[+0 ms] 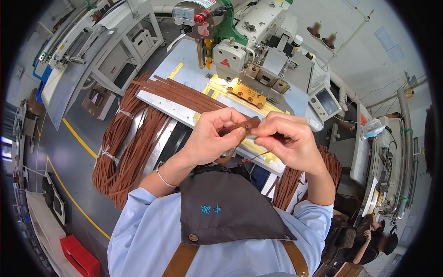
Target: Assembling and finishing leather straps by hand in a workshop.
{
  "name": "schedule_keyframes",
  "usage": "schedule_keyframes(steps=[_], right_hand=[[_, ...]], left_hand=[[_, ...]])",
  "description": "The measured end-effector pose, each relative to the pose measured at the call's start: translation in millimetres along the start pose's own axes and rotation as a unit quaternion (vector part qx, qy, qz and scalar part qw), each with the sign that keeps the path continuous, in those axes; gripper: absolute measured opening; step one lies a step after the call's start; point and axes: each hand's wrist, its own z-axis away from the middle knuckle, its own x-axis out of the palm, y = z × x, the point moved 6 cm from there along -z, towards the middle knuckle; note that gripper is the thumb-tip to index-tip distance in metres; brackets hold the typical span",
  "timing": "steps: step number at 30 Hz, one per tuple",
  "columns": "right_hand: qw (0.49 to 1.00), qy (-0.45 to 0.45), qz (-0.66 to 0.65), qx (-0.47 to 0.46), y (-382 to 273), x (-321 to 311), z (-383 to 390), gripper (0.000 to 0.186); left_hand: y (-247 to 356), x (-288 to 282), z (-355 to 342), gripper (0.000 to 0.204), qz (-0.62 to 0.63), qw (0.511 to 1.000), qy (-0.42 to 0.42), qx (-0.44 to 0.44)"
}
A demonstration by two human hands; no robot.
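Observation:
Both hands are raised in front of my chest, pinching a brown leather-like strap (249, 123) between them. My left hand (207, 138) is closed on the strap, its thumb and index finger near a small round dark spot, perhaps a hole or stud. On the other side, my right hand (291, 139) grips the strap's end with thumb and fingertips. A thin loop of the same brown material hangs below my fingers. Just beyond the hands stands an industrial sewing machine (228, 60), with a yellow metal clamp plate (247, 93) under its lit head.
Bundles of long brown straps (113, 143), tied with white string, hang over the left side of the table. More brown straps (290, 187) lie at the right. A small control screen (325, 100) stands at the machine's right. Another person (376, 247) works at the far lower right.

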Motion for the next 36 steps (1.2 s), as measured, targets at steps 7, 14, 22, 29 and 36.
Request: schedule_keyframes(steps=[7, 14, 22, 29, 36], right_hand=[[0.986, 0.07, 0.153, 0.01, -5.4, -8.6, 2.6, 0.019], [0.979, 0.052, 0.197, 0.006, -8.9, -8.2, 0.4, 0.018], [0.985, 0.032, 0.171, -0.009, -6.1, -7.9, 0.8, 0.013], [0.982, 0.12, -0.047, 0.136, 16.0, -17.8, 14.1, 0.027], [0.993, 0.036, -0.04, 0.101, 31.2, -5.9, 0.0, 0.031]], left_hand=[[-0.8, 0.4, 1.6, 0.007, -0.004, 1.0, 0.011, -0.024], [-1.6, 2.0, 0.2, 0.005, -0.05, 0.999, 0.021, -0.003], [-3.4, 3.4, -1.5, 0.005, -0.051, 0.999, 0.016, 0.002], [0.0, 0.7, 0.3, 0.006, -0.019, 1.0, 0.019, -0.004], [-0.1, 4.9, 4.5, 0.005, -0.089, 0.996, 0.002, 0.003]])
